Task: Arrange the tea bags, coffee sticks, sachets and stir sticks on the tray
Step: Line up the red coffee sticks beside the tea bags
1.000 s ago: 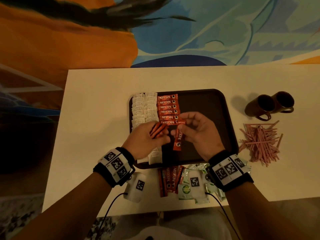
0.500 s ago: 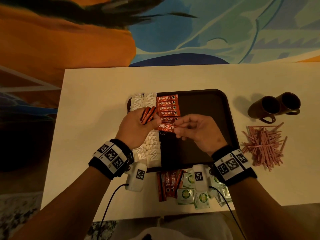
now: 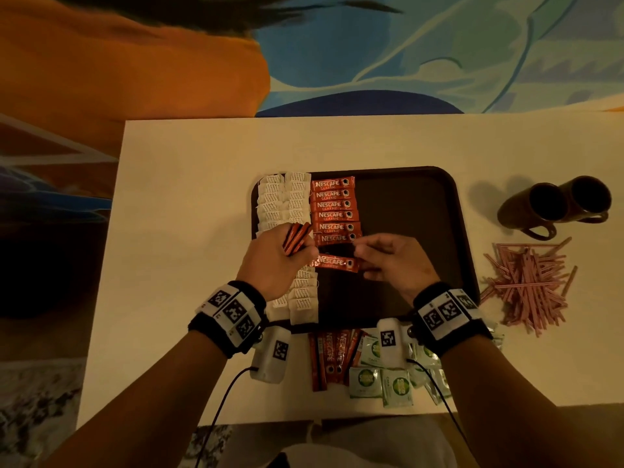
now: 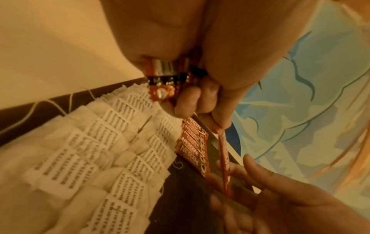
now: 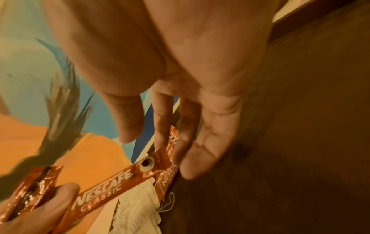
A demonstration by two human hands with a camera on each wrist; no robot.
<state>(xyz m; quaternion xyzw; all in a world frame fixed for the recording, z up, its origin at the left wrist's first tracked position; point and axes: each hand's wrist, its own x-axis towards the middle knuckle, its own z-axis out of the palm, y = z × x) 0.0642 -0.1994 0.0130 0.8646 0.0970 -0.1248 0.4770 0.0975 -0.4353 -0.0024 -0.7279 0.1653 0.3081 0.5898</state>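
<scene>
A dark tray [image 3: 422,197] sat on the pale table [image 3: 189,211]. Along the tray's left side lay two columns of white tea bags [image 3: 282,197], overlapping like shingles, and just to their right a column of six red coffee sticks [image 3: 332,211] lay flat, labels up.

The left hand [image 3: 275,261] hovered over the tea bags, its fingers [image 4: 188,99] curled round a small bundle of spare sticks [image 3: 297,238] that fanned out above the knuckles. The same hand's thumb and forefinger pinched the left end of a single coffee stick [image 3: 336,263], which lay crosswise just below the column, apart from the last stick in it. The right hand [image 3: 395,265] met the stick's other end: in the right wrist view its fingers [image 5: 200,142] were fairly straight and slightly spread, the forefinger and thumb seemingly closing on the stick's end, though the blur made the contact hard to confirm.

Off the tray, at its near edge, lay a few more coffee sticks [image 3: 332,356] and a heap of green-and-white sachets [image 3: 381,383]. To the right on the table a loose pile of pink stir sticks [image 3: 530,285] lay beside two dark mugs [image 3: 557,204] tipped on their sides.
</scene>
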